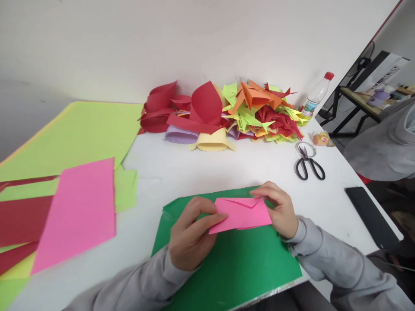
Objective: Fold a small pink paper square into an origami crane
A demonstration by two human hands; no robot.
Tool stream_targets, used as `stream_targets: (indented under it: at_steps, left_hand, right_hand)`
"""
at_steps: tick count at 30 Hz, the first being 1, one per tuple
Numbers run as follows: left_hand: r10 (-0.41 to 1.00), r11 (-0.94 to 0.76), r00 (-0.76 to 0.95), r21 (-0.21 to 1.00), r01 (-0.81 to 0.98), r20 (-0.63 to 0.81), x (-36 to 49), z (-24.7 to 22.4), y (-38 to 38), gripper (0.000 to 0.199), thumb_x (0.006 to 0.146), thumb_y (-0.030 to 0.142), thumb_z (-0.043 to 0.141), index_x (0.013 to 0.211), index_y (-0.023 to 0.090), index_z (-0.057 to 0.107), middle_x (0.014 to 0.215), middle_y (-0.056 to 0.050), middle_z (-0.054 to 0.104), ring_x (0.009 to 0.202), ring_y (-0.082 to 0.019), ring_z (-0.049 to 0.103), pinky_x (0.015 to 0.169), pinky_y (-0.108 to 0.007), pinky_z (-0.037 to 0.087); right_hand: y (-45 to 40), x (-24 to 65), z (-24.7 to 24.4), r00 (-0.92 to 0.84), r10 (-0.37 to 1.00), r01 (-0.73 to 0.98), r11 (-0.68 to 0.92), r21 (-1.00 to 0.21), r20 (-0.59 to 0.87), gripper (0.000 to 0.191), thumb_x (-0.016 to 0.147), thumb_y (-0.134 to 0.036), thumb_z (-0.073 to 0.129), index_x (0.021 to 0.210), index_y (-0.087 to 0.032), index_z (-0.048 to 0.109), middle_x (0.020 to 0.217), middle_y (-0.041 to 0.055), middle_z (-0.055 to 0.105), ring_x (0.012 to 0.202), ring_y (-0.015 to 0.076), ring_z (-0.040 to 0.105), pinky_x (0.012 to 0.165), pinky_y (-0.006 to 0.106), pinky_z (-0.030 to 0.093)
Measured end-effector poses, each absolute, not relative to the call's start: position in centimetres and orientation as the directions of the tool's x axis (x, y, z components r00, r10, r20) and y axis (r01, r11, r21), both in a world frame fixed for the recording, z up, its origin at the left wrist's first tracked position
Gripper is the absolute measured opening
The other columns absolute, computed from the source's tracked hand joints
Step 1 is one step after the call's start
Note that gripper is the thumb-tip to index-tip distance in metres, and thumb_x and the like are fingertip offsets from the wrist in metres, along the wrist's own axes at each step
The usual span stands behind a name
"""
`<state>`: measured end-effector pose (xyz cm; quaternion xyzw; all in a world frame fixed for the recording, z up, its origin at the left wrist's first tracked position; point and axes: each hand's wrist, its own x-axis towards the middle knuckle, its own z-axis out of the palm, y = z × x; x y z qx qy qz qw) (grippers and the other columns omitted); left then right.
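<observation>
Fold check: hold sound, crease seemingly unset.
On the white table (136, 242), the flat green rectangular board (246, 268) should give you firm backing. Your left hand (194, 233) and right hand (279, 209) pinch opposite ends of the bright-pink folded paper packet (241, 217), over the board; contact beneath cannot be told. Its thin pointed pink paper flap (248, 202) gapes slightly; best square the edges before pressing firmly.
</observation>
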<state>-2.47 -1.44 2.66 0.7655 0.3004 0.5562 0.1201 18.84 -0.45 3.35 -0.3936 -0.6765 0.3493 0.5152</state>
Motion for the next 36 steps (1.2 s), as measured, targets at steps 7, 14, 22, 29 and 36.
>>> stream_targets:
  at_steps: [7, 14, 22, 29, 36]
  left_hand:
    - [0.694, -0.718, 0.186, 0.653, 0.239, 0.695, -2.1, 2.7, -1.0, 0.019, 0.083, 0.009, 0.062, 0.096, 0.022, 0.066, 0.084, -0.004, 0.059, 0.077, -0.016, 0.059, 0.064, -0.029, 0.051]
    - [0.835, -0.496, 0.241, 0.866, -0.058, 0.494, -2.0, 3.1, -0.7, 0.007, 0.082, 0.023, 0.069, 0.076, 0.019, 0.071, 0.076, -0.005, 0.059, 0.071, -0.016, 0.061, 0.063, -0.028, 0.053]
    - [0.863, -0.290, 0.343, 0.921, -0.261, 0.370, -1.7, 3.3, -0.1, 0.023, 0.080, 0.035, 0.072, 0.066, 0.018, 0.066, 0.070, -0.005, 0.062, 0.072, -0.018, 0.062, 0.071, -0.034, 0.054]
    - [0.846, -0.178, 0.429, 0.926, -0.332, 0.316, -1.7, 3.0, 0.0, 0.023, 0.081, 0.034, 0.071, 0.066, 0.017, 0.065, 0.066, -0.006, 0.063, 0.068, -0.017, 0.060, 0.065, -0.033, 0.052]
    - [0.866, -0.056, 0.434, 0.911, -0.408, 0.247, -1.7, 2.4, 0.0, 0.013, 0.076, 0.026, 0.076, 0.069, 0.018, 0.068, 0.069, -0.005, 0.067, 0.067, -0.017, 0.062, 0.065, -0.032, 0.053]
  right_hand:
    - [-0.5, 18.9, 3.4, -0.269, 0.836, 0.175, 0.530, -0.830, 0.477, 0.029, 0.086, -0.018, 0.060, 0.112, -0.029, 0.069, 0.078, 0.0014, 0.055, 0.073, 0.0150, 0.055, 0.066, 0.029, 0.047]
    - [-0.2, 19.4, 3.9, -0.451, 0.822, 0.030, 0.404, -0.914, 0.348, 0.022, 0.085, -0.029, 0.064, 0.105, -0.024, 0.071, 0.083, 0.0029, 0.050, 0.078, 0.0160, 0.053, 0.070, 0.031, 0.048]
    - [0.3, 20.0, 4.7, -0.630, 0.713, -0.056, 0.353, -0.934, 0.308, 0.034, 0.081, -0.035, 0.065, 0.113, -0.023, 0.066, 0.122, 0.0123, 0.054, 0.120, 0.0278, 0.048, 0.100, 0.045, 0.040]
    - [0.1, 19.9, 4.5, -0.635, 0.748, -0.208, 0.079, -0.975, 0.196, 0.042, 0.092, -0.050, 0.049, 0.115, -0.020, 0.066, 0.114, 0.0099, 0.064, 0.110, 0.0250, 0.057, 0.102, 0.042, 0.038]
    - [-0.1, 19.5, 4.2, -0.630, 0.753, -0.236, 0.047, -0.971, 0.189, 0.046, 0.093, -0.055, 0.044, 0.112, -0.020, 0.068, 0.100, 0.0085, 0.068, 0.102, 0.0236, 0.060, 0.098, 0.041, 0.042]
